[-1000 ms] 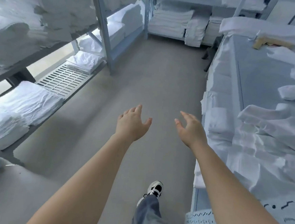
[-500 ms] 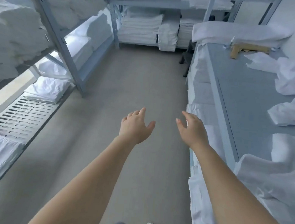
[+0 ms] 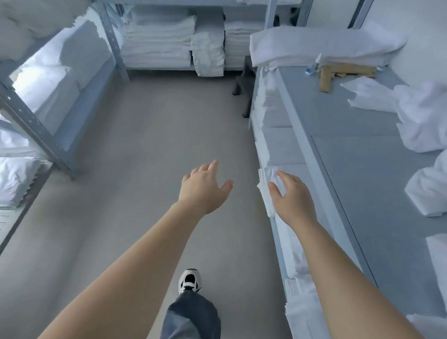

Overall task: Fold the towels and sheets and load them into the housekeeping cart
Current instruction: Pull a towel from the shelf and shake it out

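My left hand is stretched out over the grey floor, fingers apart, holding nothing. My right hand reaches forward beside the grey table, fingers spread, over the edge of the folded white linen stacked under the tabletop; whether it touches the linen I cannot tell. Crumpled white towels lie unfolded on the table's right side. No housekeeping cart is in view.
Metal shelving with white bedding runs along the left. Stacks of folded towels fill the far shelf. A rolled white sheet and cardboard tubes lie at the table's far end. My foot steps on the aisle floor.
I have walked forward along the aisle; the far shelves and table end are closer. Both hands stayed open and outstretched, and the right one has come alongside the linen under the table.
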Tool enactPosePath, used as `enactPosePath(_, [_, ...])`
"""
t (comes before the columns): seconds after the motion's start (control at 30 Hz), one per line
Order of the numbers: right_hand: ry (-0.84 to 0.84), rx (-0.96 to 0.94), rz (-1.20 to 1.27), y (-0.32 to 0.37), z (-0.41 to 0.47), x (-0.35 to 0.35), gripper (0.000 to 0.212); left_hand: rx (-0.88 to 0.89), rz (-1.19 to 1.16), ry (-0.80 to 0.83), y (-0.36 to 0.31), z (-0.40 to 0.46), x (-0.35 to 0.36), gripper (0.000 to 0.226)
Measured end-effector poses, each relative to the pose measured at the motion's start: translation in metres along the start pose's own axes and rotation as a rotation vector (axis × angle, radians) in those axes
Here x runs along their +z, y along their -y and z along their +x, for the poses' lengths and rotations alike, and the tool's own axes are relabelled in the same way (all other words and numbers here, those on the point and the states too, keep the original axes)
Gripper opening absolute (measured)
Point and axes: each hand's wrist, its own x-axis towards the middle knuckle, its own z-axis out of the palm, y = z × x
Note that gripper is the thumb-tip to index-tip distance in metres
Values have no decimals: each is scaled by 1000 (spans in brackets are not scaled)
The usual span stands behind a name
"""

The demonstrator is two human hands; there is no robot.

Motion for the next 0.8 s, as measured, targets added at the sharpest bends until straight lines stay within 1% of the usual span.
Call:
enactPosePath(0.2, [-83,151,-21,11,92,12,44,169,23,102,-4,132,-6,68])
enactPosePath(0.4, [-258,368,-46,-5,141,-18,45,444,4,168,-62,230,-10,67])
enactPosePath(0.63, [-455,600,-89,-46,148,-52,42,737,49,290,-144,277,18,70])
enactPosePath(0.8, [-565,732,-93,-82,153,-72,42,898,47,344,-205,298,50,69])
